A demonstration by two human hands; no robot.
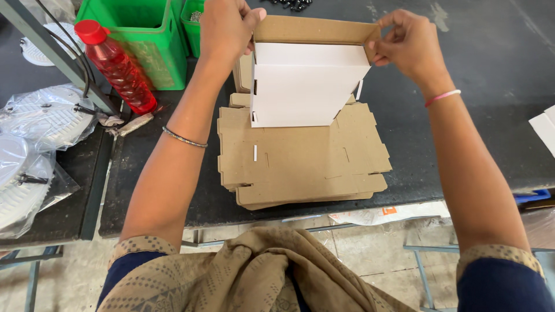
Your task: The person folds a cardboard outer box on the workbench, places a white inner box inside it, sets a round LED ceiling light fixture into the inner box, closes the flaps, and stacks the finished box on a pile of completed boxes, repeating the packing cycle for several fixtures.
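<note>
Head view: both hands (228, 29) (407, 43) on box (306, 86).

The half-folded carton (309, 86) is showing a white outer face and a plain brown kraft inside along its top flap, and the stack of flat carton blanks (300, 162) beneath it is showing the same brown. The bench top (457, 115) is looking matt black. A plastic bottle (118, 66) is glowing clear red under a red cap, beside a bright green crate (153, 40). The right hand (407, 46) is wearing a pink thread band, the left hand (225, 29) a thin silvery bangle. The shawl (260, 271) is showing tan with small dark dots over navy sleeves.
</note>
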